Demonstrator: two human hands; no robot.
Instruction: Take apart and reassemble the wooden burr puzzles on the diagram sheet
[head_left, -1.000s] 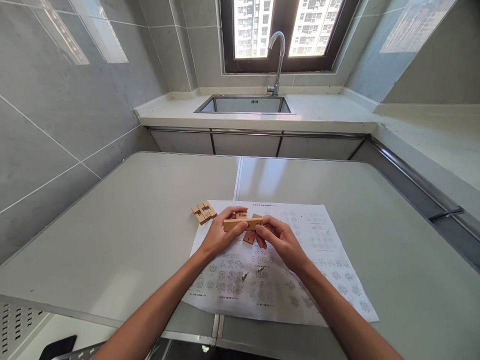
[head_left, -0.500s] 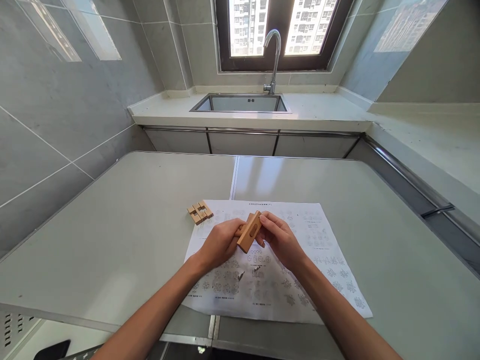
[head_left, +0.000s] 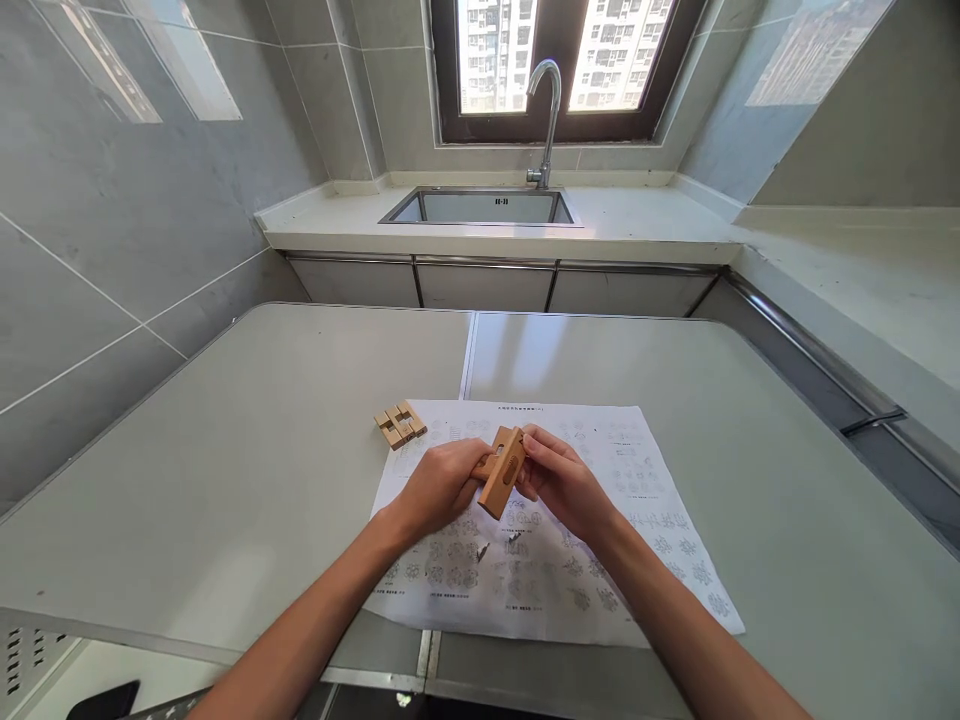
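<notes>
Broadly, table (head_left: 225, 480): a wide, pale grey-green top with a light seam running across its depth, filling most of the view.
Window (head_left: 551, 125): dark-framed, with a tall pale building showing through the glass.
Sink (head_left: 480, 222): metal-rimmed, set in a white counter beyond the table, with a curved chrome tap (head_left: 553, 115) behind it.
Paper sheet (head_left: 645, 510): white, slightly wrinkled, lying under the hands and covered with rows of small grey line drawings.
Left hand (head_left: 442, 480): closed round the left side of the wooden pieces, back of the hand up, most of its fingers hidden from view.
Right hand (head_left: 561, 472): a narrow pinch, thumb and fingertips on the upper right end of the foremost bar, the other fingers curled below.
Wooden assembly (head_left: 499, 482): held between both hands above the middle of the sheet; smooth, orange-brown pieces, the front bar tilted with its upper end to the right and another piece showing behind it.
Flat wooden set (head_left: 400, 425): several notched, paler bars side by side with gaps between, near the far left corner of the sheet, well apart from the right hand.
Dark oval (head_left: 510, 470): on the front bar's face; whether hollow or filled, I cannot tell.
Printing (head_left: 520, 408): a dark heading line at the sheet's far edge and short captions among the drawings, all too small to read.
</notes>
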